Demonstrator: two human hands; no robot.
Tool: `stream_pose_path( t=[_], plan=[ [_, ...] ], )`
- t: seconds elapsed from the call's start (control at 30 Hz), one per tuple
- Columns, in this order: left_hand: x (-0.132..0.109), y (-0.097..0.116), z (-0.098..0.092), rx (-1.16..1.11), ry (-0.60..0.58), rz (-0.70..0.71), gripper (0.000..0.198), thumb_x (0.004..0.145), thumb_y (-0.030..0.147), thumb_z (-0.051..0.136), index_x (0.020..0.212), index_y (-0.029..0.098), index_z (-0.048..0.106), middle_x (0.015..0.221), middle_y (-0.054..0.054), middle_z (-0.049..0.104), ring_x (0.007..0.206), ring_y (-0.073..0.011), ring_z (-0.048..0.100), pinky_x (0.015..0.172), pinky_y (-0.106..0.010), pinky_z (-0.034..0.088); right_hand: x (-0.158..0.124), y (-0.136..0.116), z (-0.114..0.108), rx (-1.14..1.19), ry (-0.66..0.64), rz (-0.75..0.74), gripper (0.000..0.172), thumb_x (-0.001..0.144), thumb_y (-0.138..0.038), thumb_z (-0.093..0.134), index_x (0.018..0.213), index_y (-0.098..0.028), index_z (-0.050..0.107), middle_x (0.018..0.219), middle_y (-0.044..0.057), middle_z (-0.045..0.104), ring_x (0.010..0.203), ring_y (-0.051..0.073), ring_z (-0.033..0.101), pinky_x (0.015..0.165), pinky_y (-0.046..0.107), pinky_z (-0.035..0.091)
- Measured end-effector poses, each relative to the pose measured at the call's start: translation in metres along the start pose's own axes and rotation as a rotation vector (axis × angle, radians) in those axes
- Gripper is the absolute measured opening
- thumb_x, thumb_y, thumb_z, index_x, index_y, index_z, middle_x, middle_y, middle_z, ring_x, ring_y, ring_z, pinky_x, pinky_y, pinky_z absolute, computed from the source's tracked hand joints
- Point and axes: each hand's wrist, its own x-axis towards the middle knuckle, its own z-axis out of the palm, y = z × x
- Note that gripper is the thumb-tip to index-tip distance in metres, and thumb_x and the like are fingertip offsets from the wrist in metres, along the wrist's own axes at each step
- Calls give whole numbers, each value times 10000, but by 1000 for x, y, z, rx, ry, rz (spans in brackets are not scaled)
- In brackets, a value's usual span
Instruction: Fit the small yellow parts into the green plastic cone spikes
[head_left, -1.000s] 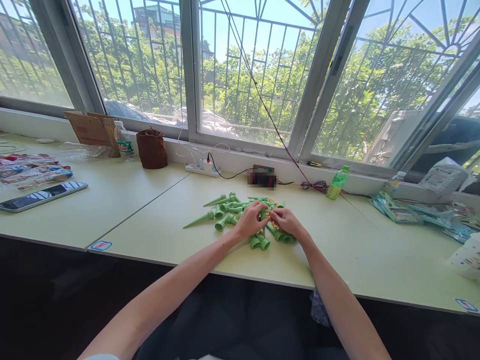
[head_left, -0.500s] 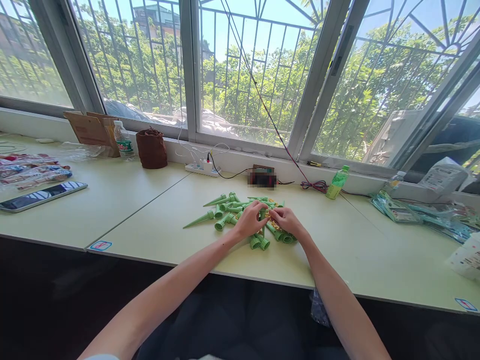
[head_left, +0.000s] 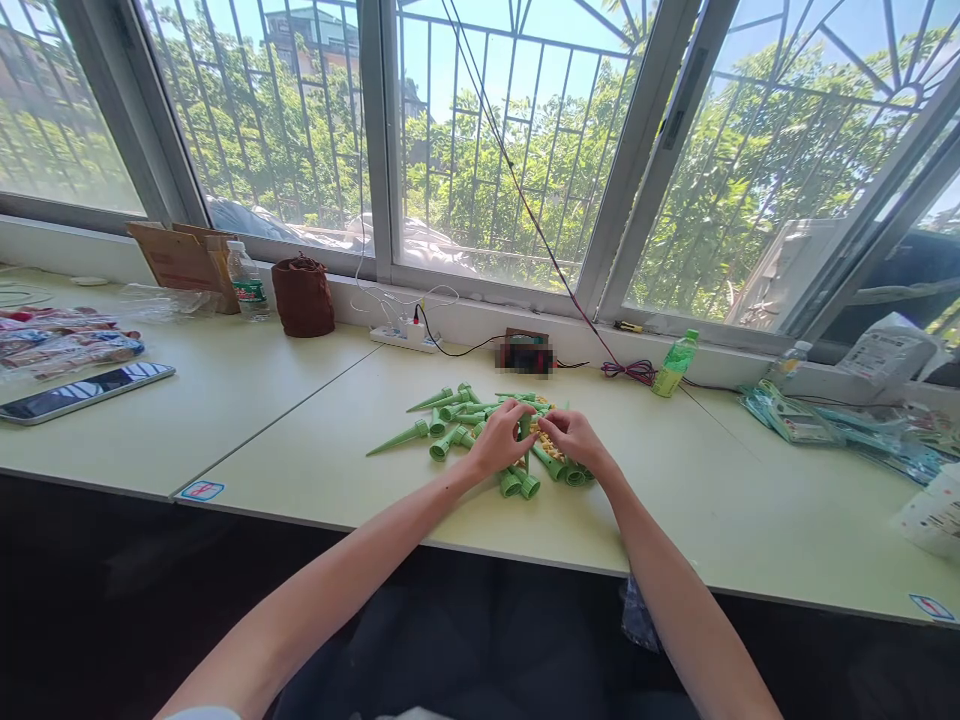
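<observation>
My left hand (head_left: 498, 440) is closed around a green plastic watering spike (head_left: 526, 432), held upright with its narrow end down. Close beside it, my right hand (head_left: 576, 438) has thumb and fingers pinched together. What those fingertips hold, if anything, is too small to make out. Around and under both hands lies a pile of similar green spikes (head_left: 399, 438), some with round open caps facing me. Small yellow pieces (head_left: 537, 452) lie among them, partly covered by my hands.
Behind the pile stand a power strip (head_left: 406, 338), a blurred dark device (head_left: 525, 353) and a green bottle (head_left: 675, 365). Toward the left are a brown pot-like container (head_left: 303, 297) and a phone (head_left: 88, 392). Plastic packets (head_left: 791, 415) lie right. The table's front edge runs below my forearms.
My right hand has shifted very slightly up and now covers a green tip that showed behind its fingers. My left hand keeps its hold on the spike.
</observation>
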Motion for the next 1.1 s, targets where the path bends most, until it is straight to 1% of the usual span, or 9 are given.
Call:
stream_pose_path(
  t=[0.13, 0.43, 0.77, 1.1],
  plan=[
    [0, 0, 0, -2, -6, 4, 275, 796, 233, 641, 1064, 199, 595, 973, -33, 561, 594, -91, 497, 651, -270, 468, 0, -2, 0, 2, -10, -2, 435, 834, -571, 515, 659, -175, 552, 533, -20, 428, 498, 116, 359, 458, 246, 269],
    [-1, 3, -1, 9, -16, 10, 261, 799, 222, 636, 1054, 194, 589, 955, -32, 558, 594, -94, 485, 658, -273, 455, 0, -2, 0, -17, -22, -4, 443, 849, -536, 480, 573, -200, 399, 516, -30, 352, 504, 112, 310, 466, 254, 238],
    [0, 2, 0, 1, -13, 12, 256, 796, 219, 642, 1043, 176, 592, 951, -34, 563, 581, -83, 477, 628, -255, 442, 0, -2, 0, -49, -24, -6, 462, 856, -542, 448, 553, -200, 382, 507, -27, 351, 498, 109, 309, 467, 252, 242],
    [-1, -1, 1, -30, -20, -1, 257, 801, 231, 636, 1050, 184, 591, 985, -40, 556, 596, -84, 501, 613, -251, 475, -1, 0, 0, -16, -35, 13, 483, 872, -551, 444, 552, -189, 419, 494, -23, 393, 470, 104, 336, 453, 242, 257]
  ],
)
